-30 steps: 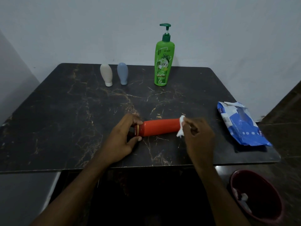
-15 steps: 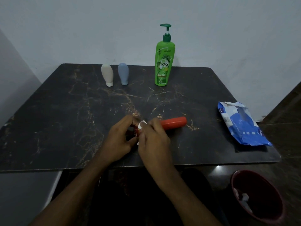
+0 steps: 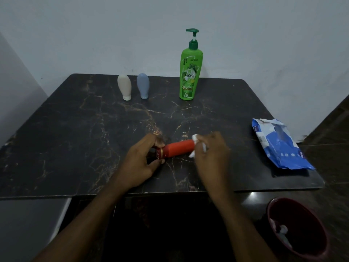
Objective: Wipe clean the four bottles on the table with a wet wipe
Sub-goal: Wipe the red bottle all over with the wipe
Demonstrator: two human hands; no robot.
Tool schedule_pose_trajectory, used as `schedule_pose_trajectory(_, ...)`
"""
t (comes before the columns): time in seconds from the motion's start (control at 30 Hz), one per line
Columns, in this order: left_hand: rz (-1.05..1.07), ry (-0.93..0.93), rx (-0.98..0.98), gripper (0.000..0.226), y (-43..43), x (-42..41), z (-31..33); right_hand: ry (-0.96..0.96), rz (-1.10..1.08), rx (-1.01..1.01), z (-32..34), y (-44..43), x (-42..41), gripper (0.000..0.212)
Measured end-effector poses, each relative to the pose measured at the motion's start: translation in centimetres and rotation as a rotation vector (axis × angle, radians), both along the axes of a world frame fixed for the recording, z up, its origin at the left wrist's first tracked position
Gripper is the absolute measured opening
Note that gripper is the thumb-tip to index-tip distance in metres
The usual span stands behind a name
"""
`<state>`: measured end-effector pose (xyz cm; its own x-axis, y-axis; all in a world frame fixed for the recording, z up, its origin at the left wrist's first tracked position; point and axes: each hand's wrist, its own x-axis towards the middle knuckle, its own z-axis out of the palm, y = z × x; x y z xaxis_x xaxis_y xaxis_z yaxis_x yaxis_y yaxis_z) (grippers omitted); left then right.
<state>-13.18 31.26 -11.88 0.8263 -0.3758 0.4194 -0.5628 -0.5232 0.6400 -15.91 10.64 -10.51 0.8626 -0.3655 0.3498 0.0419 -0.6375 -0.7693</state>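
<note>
I see a dark marble-patterned table (image 3: 75,138) veined with gold. Along its far edge stand a cream bottle (image 3: 124,87) and a blue-grey bottle (image 3: 143,85), just beside each other and both cap down. Further right is a tall green pump bottle (image 3: 189,72), upright. A blue wipes packet (image 3: 277,146) lies flat near the right edge. Near the front a red bottle (image 3: 177,151) lies on its side; I cannot tell whether it rests on the top.

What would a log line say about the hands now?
left hand: grips red bottle at cap end | right hand: holds wet wipe against other end | bottle: horizontal
</note>
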Motion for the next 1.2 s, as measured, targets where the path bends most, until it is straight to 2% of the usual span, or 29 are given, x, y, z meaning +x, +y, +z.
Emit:
schedule_pose_trajectory(0.1, -0.018, 0.003, -0.009, 0.043, -0.1, -0.1, 0.1, -0.094, 0.194, -0.092, -0.4, 4.8, -1.5, 0.017)
schedule_pose_trajectory(0.2, -0.024, 0.005, -0.005, 0.042, -0.1, -0.1, 0.1, -0.126, 0.254, -0.106, -0.7, 5.2, -1.9, 0.018)
schedule_pose_trajectory(0.27, 0.0, 0.012, 0.012, 0.043, 0.0, -0.1, 0.0, -0.081, 0.21, -0.066, -0.7, 3.1, -1.5, 0.015)
schedule_pose_trajectory(0.37, -0.002, -0.011, 0.033, 0.042, 0.1, 0.1, -0.3, 0.02, 0.002, 0.03, -0.8, -1.9, -0.7, 0.011)
schedule_pose_trajectory(0.5, 0.002, -0.046, 0.06, 0.041, 0.1, 0.2, -0.3, 0.087, -0.124, 0.014, -1.3, -4.8, -0.3, 0.015)
schedule_pose_trajectory(0.67, -0.031, -0.055, 0.135, 0.035, 0.1, 0.4, -0.6, 0.062, -0.091, -0.012, -1.6, -2.8, -1.5, 0.024)
schedule_pose_trajectory(0.93, -0.118, -0.019, 0.178, 0.034, 0.3, 0.3, -0.8, 0.077, -0.043, -0.015, -2.2, -1.8, -2.4, 0.022)
schedule_pose_trajectory(1.07, -0.16, -0.032, 0.237, 0.027, 0.3, 0.2, -1.0, 0.009, 0.025, -0.014, -2.6, -0.4, -2.9, 0.022)
schedule_pose_trajectory(1.2, -0.144, -0.048, 0.211, 0.024, 0.3, 0.2, -1.0, 0.022, 0.122, -0.069, -2.9, 2.2, -3.1, 0.025)
